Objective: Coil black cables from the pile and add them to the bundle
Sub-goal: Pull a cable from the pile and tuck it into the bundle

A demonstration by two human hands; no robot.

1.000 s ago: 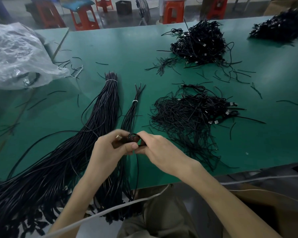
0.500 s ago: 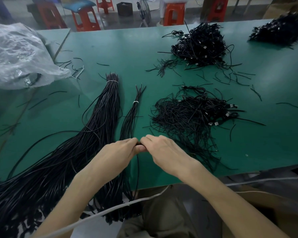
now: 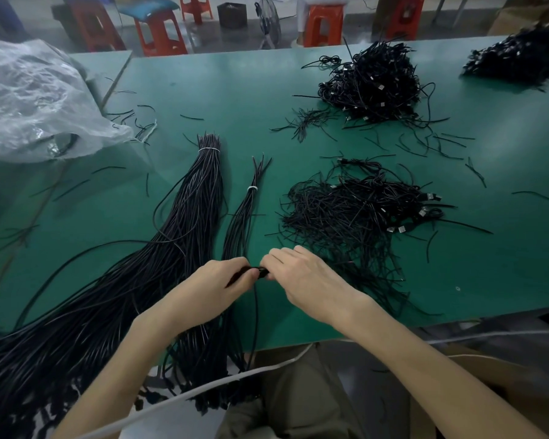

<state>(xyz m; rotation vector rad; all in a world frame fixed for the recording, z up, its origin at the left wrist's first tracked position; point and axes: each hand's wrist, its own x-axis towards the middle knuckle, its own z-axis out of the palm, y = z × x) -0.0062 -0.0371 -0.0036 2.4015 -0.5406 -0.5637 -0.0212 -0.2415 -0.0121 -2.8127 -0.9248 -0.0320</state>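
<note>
We are observing both hands working at the near end of the thin tied bundle of straight black cables (image 3: pixel 246 210). The left hand (image 3: pixel 216 280) is gripping a small dark wad of black cable (image 3: pixel 262 271), fingers curled round it. The right hand (image 3: pixel 301 277) is pinching the same wad from the other side, its fingertips meeting the left thumb. A hanging strand (image 3: pixel 256 315) is dropping from the grip, away from the thin bundle and toward the person.

We are judging the step in hand to be the winding or cinching of a coil (the turns are hidden by the fingers, so we cannot confirm how many are made).

Right of the thin bundle, a flat heap of coiled black cables with silver plugs (image 3: pixel 355 210) is lying. Left of it, a thick sheaf of long black cables (image 3: pixel 184 223) is fanning out.

The next move is calling for the hanging strand to be taken up and the coil secured. The coil then needs carrying right to the heap without loosening.
</note>
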